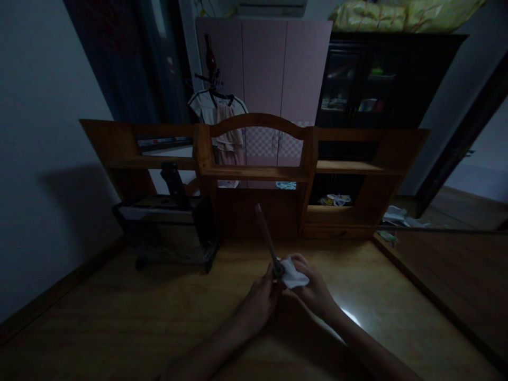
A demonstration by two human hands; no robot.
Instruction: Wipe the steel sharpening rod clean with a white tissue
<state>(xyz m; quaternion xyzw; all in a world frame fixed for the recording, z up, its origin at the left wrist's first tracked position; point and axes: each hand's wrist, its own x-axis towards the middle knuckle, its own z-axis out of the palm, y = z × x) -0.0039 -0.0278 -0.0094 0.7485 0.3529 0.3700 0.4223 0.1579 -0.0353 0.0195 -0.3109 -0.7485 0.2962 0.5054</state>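
Note:
In the dim head view, my left hand (262,297) is closed around the lower end of a long thin stick-like tool (265,233). The tool points up and away, slightly to the left, and has a dark part near my fingers. Its exact kind is too dark to make out. My right hand (311,288) pinches a crumpled white tissue (292,273), pressed against the tool's lower end. Both hands meet low over the wooden surface, and the fingertips are partly hidden behind the tissue and tool.
A wooden shelf unit (254,172) spans the far edge of the wooden surface (159,312). At left stands a black-framed rack (166,233) with a dark upright object (174,185). A raised wooden edge (432,301) runs along the right. Behind are pink cabinets (264,69) and hanging clothes (218,111).

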